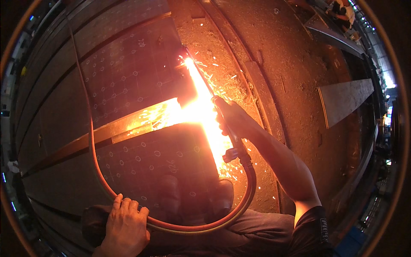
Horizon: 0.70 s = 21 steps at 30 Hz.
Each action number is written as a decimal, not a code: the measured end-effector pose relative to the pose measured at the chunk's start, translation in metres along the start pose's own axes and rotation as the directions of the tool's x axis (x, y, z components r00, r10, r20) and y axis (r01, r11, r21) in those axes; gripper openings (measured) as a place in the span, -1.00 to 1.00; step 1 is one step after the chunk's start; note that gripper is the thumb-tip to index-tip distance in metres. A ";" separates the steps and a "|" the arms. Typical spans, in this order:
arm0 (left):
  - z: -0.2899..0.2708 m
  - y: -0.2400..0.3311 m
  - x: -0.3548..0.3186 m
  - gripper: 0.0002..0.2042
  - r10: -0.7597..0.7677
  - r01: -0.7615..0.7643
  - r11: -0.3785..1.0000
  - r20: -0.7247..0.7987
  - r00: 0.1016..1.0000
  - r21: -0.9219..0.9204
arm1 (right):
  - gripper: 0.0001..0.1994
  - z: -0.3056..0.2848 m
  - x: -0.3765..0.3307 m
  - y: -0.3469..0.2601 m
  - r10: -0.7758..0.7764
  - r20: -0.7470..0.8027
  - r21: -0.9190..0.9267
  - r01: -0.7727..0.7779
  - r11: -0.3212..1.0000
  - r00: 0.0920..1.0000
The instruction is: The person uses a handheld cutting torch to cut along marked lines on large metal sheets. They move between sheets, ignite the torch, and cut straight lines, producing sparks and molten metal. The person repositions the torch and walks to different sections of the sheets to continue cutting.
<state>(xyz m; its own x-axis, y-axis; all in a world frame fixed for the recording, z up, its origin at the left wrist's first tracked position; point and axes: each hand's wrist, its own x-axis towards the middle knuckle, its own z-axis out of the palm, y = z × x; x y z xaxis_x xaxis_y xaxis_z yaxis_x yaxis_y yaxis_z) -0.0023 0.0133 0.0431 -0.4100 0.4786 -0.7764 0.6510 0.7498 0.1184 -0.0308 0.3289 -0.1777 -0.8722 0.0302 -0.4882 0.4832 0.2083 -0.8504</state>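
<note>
My right hand (233, 118) is wrapped round the handle of a cutting torch (234, 139), whose thin metal tubes run forward to a bright flame and a shower of sparks. The glare hides part of the fingers and the cut. A valve knob sits at the handle's rear, where the gas hoses (188, 227) join and loop back across my lap. My left hand (127, 225) rests by my left knee with its fingers closed over the hoses. Below the flame lie dark steel plates (141, 165) marked with chalk circles; a bright gap separates two of them.
My boots (222, 197) stand at the plate's edge, close to falling sparks. Long steel strips (263, 94) lie on the littered floor to the right, with a tapered plate (346, 100) beyond. Another person (342, 15) is at the far right.
</note>
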 end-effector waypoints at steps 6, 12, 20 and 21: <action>0.004 -0.003 0.007 -0.73 0.030 -0.030 1.000 -0.009 1.000 0.010 | -0.56 -0.003 -0.006 -0.004 0.067 0.002 0.042 -0.067 0.997 0.998; -0.004 -0.003 0.001 -0.72 0.019 -0.020 1.000 0.050 0.999 0.022 | -0.52 0.005 -0.011 -0.038 0.289 -0.008 0.337 -0.270 0.902 0.957; -0.001 -0.003 0.003 -0.70 0.009 -0.010 1.000 0.046 0.999 0.012 | -0.51 0.003 -0.011 -0.024 0.149 0.013 0.161 -0.149 0.976 0.989; -0.001 -0.005 0.010 -0.70 0.039 -0.040 0.999 0.067 0.997 0.019 | -0.51 0.003 -0.015 -0.032 0.304 -0.002 0.297 -0.290 0.910 0.953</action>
<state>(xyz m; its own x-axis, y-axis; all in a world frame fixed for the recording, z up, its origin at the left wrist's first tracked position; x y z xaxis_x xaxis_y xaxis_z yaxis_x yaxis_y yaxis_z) -0.0096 0.0147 0.0355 -0.3410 0.4756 -0.8109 0.6788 0.7213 0.1376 -0.0326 0.3187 -0.1434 -0.6844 0.0939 -0.7231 0.7148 -0.1093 -0.6907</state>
